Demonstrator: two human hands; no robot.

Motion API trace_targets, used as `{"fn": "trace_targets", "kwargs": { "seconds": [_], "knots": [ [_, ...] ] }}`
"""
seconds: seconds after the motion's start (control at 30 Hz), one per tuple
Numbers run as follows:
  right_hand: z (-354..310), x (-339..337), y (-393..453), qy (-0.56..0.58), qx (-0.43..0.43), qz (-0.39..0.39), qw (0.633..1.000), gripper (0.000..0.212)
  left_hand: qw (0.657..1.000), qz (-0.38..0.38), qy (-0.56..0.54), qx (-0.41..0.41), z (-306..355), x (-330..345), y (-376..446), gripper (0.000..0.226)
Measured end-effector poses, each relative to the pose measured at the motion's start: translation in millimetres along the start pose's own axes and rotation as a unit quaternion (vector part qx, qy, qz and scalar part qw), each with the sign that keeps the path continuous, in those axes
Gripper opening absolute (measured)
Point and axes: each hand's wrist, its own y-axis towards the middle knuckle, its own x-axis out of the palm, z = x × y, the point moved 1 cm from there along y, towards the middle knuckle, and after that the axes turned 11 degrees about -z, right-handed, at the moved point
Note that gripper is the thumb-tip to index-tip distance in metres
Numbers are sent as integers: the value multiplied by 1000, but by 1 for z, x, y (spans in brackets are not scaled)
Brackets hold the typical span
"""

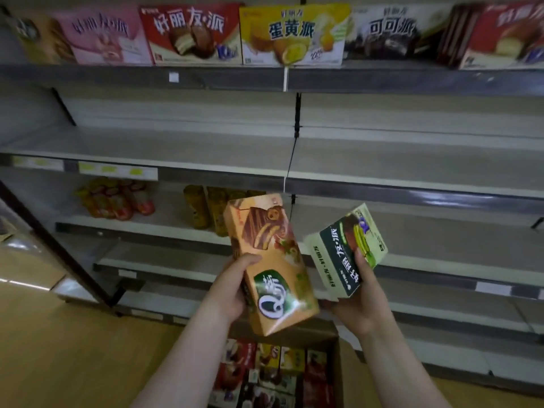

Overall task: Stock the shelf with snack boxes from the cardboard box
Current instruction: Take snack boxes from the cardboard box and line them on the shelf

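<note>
Held up before the shelf: orange snack box gripped in left hand, thumb curled over its front, remaining fingers hidden behind. Green-and-white snack box clutched in right hand, thumb pressed across its face, tilted, just right of the orange one, not touching. Below both wrists, cardboard box packed with more snack boxes. Above fingertips, top-row pie boxes.

Yellow box: 蛋黄派; orange box: probably "Q".
</note>
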Motion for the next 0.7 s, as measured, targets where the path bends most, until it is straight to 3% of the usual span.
{"fn": "trace_targets", "kwargs": {
  "seconds": [0.07, 0.2, 0.33, 0.4, 0.47, 0.53, 0.7],
  "knots": [
    [-12, 11, 2, -34, -9, -33, 999, 44, 993, -22, 110, -21, 19, -5, -1, 62],
    [-27, 38, 14, -83, 23, -76, 993, 73, 945, -84, 309, -67, 67, -2, -6, 66],
    [-19, 64, 30, -139, 60, -67, 986, 102, 903, -122, 403, -88, 118, 11, -14, 50],
    [-14, 84, 33, -113, 33, -83, 990, 91, 896, -119, 420, -82, 138, 19, -21, 28],
    [-13, 102, 35, -72, -3, -97, 993, 58, 902, -118, 410, -70, 153, 25, -26, 12],
    [-13, 122, 36, -45, -34, -118, 991, 43, 895, -124, 424, -65, 169, 27, -33, 12],
    [-6, 156, 41, -57, -104, -124, 985, 39, 875, -88, 477, 5, 203, 20, -55, 33]
  ]
}}
